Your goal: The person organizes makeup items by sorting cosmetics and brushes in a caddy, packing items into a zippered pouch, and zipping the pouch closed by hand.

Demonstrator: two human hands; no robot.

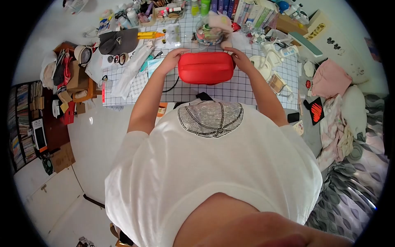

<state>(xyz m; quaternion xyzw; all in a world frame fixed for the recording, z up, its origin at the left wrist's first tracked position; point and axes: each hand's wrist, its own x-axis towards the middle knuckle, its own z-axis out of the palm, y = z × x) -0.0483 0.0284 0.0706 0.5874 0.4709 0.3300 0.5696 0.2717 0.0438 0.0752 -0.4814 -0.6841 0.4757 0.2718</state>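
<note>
A red zip-style pouch [205,68], rounded at its corners, is between my two hands over the grid-patterned tabletop. My left hand [174,59] grips it at its left end, with the fingers reaching toward the far side and partly hidden. At the opposite end, my right hand [241,60] holds it with curled fingers near the far right corner. A strip of clear plastic lies just beyond the pouch by my left fingers. Beyond the pouch stands a clear round container [209,33] with small items and a pink fluffy thing on top.
On the left of the table [123,88] lie a dark cap [119,41], sunglasses and white plastic sheeting. Books [255,14] and bottles line the back. White items and a compact [277,83] sit at the right. A phone [293,117] lies near a pink cushion [330,79].
</note>
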